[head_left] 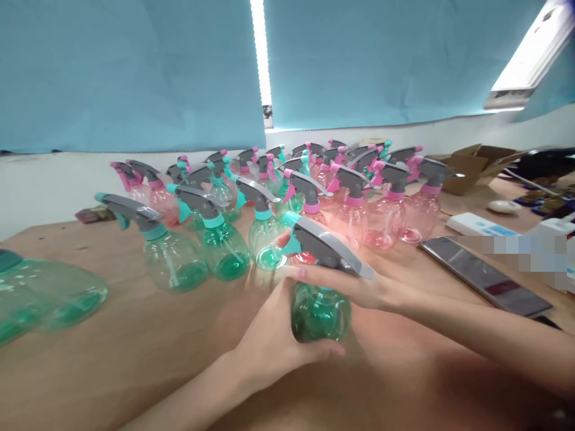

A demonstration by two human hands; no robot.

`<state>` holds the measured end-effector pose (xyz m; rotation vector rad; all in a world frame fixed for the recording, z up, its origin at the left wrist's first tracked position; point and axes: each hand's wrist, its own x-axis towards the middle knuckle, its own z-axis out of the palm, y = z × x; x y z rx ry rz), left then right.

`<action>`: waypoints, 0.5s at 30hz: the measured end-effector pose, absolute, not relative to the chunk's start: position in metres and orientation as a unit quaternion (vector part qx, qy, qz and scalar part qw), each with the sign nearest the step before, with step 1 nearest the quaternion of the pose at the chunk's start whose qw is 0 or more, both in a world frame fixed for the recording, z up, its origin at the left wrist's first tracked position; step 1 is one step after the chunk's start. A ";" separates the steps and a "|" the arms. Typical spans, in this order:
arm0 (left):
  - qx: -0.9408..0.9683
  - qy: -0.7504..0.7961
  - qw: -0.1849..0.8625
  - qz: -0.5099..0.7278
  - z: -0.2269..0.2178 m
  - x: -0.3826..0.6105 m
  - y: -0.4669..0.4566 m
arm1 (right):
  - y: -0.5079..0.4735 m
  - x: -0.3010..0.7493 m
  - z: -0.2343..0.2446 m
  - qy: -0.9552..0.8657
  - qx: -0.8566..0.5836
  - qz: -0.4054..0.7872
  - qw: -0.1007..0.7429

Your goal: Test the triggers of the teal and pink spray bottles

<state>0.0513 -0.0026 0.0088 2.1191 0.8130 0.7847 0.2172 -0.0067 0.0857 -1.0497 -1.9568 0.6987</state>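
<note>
A green spray bottle [322, 314] with a grey and turquoise trigger head stands upright at the middle front. Around the left side of its body curls my left hand [274, 329], thumb along the lower front. My right hand [344, 284] reaches in from the right and closes about the neck, just under the spray head; its fingertips are partly hidden and a little blurred. Behind the held bottle are a clear green spray bottle [266, 239], a darker green spray bottle [224, 248] and a pink spray bottle [350, 221].
Several more pink and green spray bottles crowd the wooden table [135, 353]. A green bottle [58, 293] lies at far left. To the right are a phone [485, 275], a white power strip [480, 225], a mouse [503, 207] and an open cardboard box [476, 167]. Blue curtains [135, 72] hang behind.
</note>
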 end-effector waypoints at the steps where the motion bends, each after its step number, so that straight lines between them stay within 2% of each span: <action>1: 0.828 0.320 0.348 0.300 0.009 0.049 -0.003 | -0.005 0.216 0.084 -0.763 -0.405 0.300 0.406; 3: 0.840 0.331 0.321 0.286 0.008 0.043 -0.005 | -0.001 0.216 0.080 -0.741 -0.369 0.352 0.437; 8: 0.884 0.362 0.207 0.212 0.000 0.021 -0.003 | 0.007 0.216 0.070 -0.733 -0.341 0.373 0.455; 11: 0.898 0.373 0.157 0.170 -0.004 0.014 0.000 | 0.010 0.218 0.065 -0.742 -0.354 0.353 0.447; 15: 0.903 0.374 0.141 0.159 -0.004 0.013 0.003 | 0.013 0.220 0.062 -0.771 -0.364 0.313 0.418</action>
